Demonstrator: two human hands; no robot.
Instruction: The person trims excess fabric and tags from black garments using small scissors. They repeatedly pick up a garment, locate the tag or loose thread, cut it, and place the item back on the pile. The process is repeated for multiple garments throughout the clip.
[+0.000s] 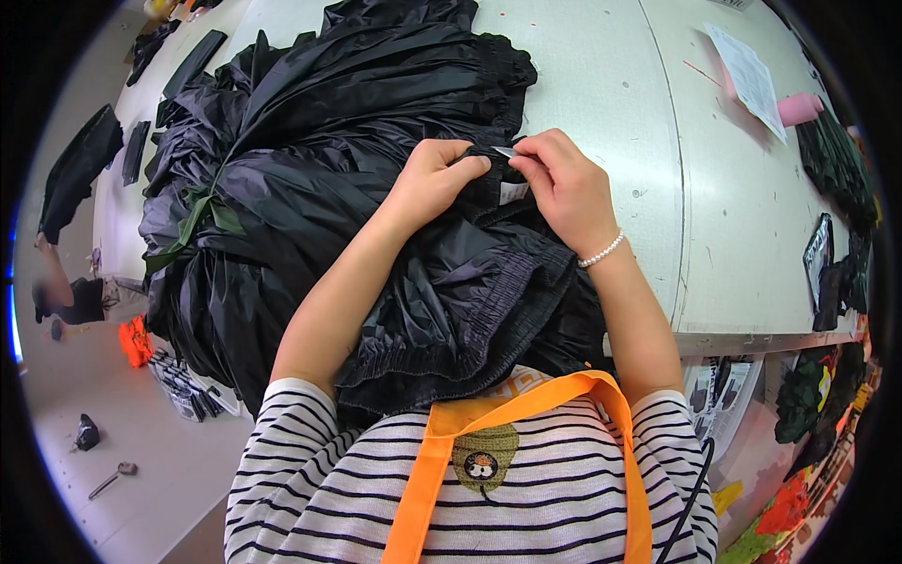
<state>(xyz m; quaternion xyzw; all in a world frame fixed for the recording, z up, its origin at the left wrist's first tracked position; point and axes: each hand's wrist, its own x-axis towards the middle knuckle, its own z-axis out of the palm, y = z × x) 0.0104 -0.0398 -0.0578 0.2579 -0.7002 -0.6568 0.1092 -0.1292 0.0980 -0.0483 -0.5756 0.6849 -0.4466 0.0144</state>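
A big heap of black, shiny, thin garments with gathered elastic edges covers the left and middle of the table. At its right side my left hand pinches the dark elastic edge between thumb and fingers. Close by, my right hand has thumb and forefinger closed on a small, pale, pointed piece; whether it is a tag or a blade I cannot tell. A white label shows on the black cloth just below. Another gathered elastic band lies nearer my body.
The pale table carries a sheet of paper, a pink roll and dark bundles at the right. A plastic bin stands below its edge. At far left another person holds up a black piece.
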